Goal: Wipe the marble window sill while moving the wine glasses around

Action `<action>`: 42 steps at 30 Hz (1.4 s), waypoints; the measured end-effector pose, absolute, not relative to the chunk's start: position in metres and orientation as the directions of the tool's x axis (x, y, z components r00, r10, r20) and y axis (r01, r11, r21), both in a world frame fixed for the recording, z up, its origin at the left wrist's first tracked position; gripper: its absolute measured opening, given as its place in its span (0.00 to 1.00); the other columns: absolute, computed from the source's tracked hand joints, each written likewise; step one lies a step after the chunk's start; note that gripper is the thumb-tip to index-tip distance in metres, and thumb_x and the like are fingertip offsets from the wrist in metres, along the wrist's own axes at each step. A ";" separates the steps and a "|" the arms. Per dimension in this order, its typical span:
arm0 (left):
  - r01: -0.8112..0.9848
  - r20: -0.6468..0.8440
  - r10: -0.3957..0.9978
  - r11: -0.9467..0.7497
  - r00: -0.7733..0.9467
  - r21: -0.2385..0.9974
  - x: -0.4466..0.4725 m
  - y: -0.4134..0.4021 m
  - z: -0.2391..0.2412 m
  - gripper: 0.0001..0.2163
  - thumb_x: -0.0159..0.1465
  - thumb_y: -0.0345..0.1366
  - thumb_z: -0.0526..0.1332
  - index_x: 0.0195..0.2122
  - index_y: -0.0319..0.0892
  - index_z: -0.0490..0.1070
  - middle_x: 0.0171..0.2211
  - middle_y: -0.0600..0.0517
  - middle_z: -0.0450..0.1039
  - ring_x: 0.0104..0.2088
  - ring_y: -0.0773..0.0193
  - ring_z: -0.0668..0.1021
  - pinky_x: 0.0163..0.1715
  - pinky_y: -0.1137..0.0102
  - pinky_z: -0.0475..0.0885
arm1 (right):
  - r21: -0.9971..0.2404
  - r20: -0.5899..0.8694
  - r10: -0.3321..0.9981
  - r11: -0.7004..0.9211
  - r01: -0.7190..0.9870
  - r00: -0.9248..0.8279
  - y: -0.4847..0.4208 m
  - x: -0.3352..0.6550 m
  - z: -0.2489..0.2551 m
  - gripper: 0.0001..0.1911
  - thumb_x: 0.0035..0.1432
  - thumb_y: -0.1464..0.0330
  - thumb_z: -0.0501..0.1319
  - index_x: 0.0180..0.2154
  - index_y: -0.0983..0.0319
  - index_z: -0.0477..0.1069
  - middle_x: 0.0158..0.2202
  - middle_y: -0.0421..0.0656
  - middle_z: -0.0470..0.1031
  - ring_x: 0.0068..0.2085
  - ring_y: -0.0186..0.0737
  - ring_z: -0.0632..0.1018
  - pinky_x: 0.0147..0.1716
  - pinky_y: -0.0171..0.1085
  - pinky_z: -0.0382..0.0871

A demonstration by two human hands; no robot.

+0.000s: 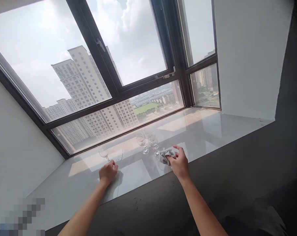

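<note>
Sill (212, 127) entry: I am watching 2 bare hands working on the pale stone below the window frame (114, 90). The left hand (108, 172) is holding its grip clamped on the foot of a wine glass (104, 152), which is standing upright. The right hand (179, 163) is gripping a bunched grey cloth (165, 155) that is lying near the front edge. I am counting what look like 3 more glasses (141, 141) standing clustered just beside the cloth, well apart from the held glass.
</note>
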State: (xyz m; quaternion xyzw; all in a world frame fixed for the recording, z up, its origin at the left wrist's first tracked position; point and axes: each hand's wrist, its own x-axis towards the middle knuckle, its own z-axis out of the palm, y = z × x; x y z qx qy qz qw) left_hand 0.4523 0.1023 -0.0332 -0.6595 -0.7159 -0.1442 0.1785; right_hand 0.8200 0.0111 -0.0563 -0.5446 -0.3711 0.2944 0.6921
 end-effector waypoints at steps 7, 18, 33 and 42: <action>0.907 0.358 0.857 0.252 -0.371 0.337 0.394 0.139 -0.029 0.10 0.51 0.40 0.61 0.32 0.41 0.71 0.42 0.41 0.75 0.48 0.46 0.74 0.45 0.59 0.66 | -0.972 0.204 0.811 0.236 0.013 0.548 0.010 0.819 -0.056 0.30 0.48 0.58 0.62 0.52 0.61 0.64 0.31 0.42 0.76 0.27 0.38 0.74 0.25 0.33 0.65; 0.470 0.269 0.815 0.005 -0.513 0.883 0.410 0.182 -0.034 0.23 0.50 0.33 0.62 0.49 0.38 0.65 0.32 0.50 0.74 0.30 0.65 0.77 0.32 0.70 0.72 | -0.967 0.216 0.818 0.253 0.004 0.534 0.014 0.818 -0.060 0.30 0.49 0.58 0.63 0.52 0.62 0.64 0.31 0.42 0.76 0.25 0.38 0.73 0.22 0.32 0.65; 0.687 0.501 0.532 -0.702 0.682 -0.190 0.559 0.068 -0.029 0.08 0.65 0.35 0.52 0.35 0.48 0.72 0.27 0.55 0.75 0.30 0.67 0.76 0.65 0.53 0.51 | -0.966 0.215 0.812 0.259 -0.005 0.543 0.010 0.817 -0.055 0.31 0.48 0.57 0.63 0.52 0.62 0.64 0.31 0.43 0.76 0.25 0.38 0.74 0.23 0.34 0.66; 0.711 0.520 0.546 -0.677 0.657 -0.188 0.584 0.056 -0.051 0.14 0.66 0.32 0.51 0.47 0.48 0.72 0.56 0.49 0.71 0.62 0.57 0.66 0.66 0.47 0.44 | -0.963 0.224 0.797 0.270 0.001 0.561 0.007 0.824 -0.053 0.29 0.47 0.59 0.63 0.51 0.62 0.64 0.29 0.40 0.75 0.25 0.37 0.74 0.25 0.34 0.67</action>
